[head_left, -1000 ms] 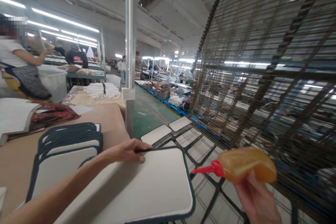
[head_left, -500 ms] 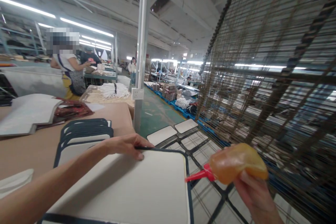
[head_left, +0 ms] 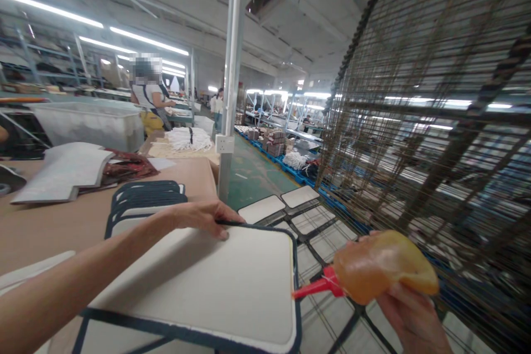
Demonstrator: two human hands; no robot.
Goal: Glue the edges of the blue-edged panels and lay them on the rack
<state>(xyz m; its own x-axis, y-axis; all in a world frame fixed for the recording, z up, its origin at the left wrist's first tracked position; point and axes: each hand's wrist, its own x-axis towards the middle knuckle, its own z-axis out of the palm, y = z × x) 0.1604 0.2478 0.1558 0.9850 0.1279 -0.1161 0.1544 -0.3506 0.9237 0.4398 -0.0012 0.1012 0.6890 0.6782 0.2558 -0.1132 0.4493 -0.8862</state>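
Note:
A white panel with a dark blue border lies in front of me, its corners rounded. My left hand grips its far edge, thumb on the white face and fingers over the border. In my right hand is a squeeze bottle of amber liquid, tilted with its red nozzle pointing left. The nozzle tip is at the panel's right edge, near the seam between white and blue. A thin yellowish line runs along that seam above the tip. More bordered panels overlap in a stack behind my left forearm.
Several white panels lie on a wire rack at the right, and tall wire racks rise beyond. A metal post stands ahead. Papers rest on the brown table. A person stands by a large white bin.
The nozzle tip has slid a little toward me along the panel's right edge. More of the panel's near border shows now. The view has shifted slightly left.

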